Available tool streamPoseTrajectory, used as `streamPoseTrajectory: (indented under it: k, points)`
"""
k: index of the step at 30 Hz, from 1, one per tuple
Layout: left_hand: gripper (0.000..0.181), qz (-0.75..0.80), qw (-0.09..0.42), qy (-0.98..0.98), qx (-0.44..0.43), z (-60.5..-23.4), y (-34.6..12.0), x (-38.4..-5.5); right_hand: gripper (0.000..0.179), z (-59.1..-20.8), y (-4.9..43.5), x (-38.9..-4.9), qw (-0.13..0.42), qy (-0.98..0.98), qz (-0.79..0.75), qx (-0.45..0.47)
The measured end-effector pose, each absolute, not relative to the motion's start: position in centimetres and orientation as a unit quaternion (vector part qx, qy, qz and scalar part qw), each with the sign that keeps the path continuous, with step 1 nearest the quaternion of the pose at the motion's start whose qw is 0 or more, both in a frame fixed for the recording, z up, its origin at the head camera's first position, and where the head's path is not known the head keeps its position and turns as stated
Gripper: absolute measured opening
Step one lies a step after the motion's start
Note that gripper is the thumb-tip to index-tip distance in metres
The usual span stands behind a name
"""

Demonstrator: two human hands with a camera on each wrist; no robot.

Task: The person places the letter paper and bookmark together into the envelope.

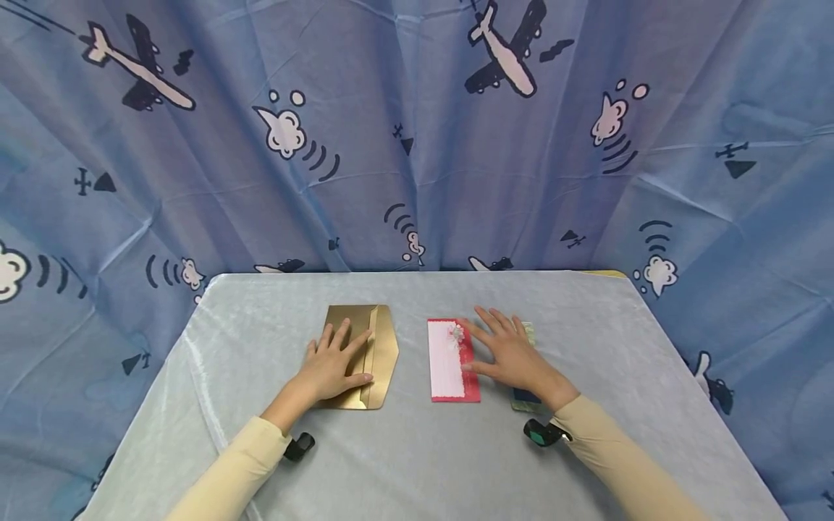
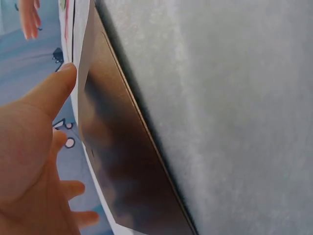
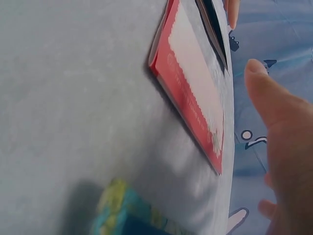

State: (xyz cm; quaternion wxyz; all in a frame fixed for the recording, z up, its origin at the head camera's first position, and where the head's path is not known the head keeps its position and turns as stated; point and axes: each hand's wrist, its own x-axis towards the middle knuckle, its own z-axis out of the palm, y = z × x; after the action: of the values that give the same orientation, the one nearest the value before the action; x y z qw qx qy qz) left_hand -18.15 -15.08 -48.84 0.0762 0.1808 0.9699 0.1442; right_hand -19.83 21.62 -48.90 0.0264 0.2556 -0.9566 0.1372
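Observation:
My left hand point(image 1: 329, 367) is spread over a gold envelope point(image 1: 384, 354), its pointed flap opened out to the right. In the left wrist view the thumb and fingers are held above the shiny envelope point(image 2: 117, 142), with nothing in their grasp. My right hand point(image 1: 513, 358), fingers also spread, hovers over the right side of a red card point(image 1: 446, 369) with a pale pink panel and a small flower ornament. Beneath that palm, mostly hidden, lies a flat thing with a green patterned border and dark blue middle point(image 1: 526, 405); its blurred corner point(image 3: 115, 210) shows in the right wrist view.
A pale grey cloth covers the table point(image 1: 391, 470). Behind it hangs a blue curtain point(image 1: 365, 145) printed with planes and clouds. Each wrist wears a small black camera, the left camera point(image 1: 300, 446) and the right camera point(image 1: 544, 433) both close above the cloth.

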Motion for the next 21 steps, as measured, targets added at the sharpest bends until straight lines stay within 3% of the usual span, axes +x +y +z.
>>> streamPoseTrajectory:
  k: [21]
  points:
    - [0.083, 0.154, 0.105, 0.971, 0.148, -49.6, -14.3, -18.1, 0.08, -48.6, 16.8, -21.1, 0.009, -0.945, 0.155, 0.289]
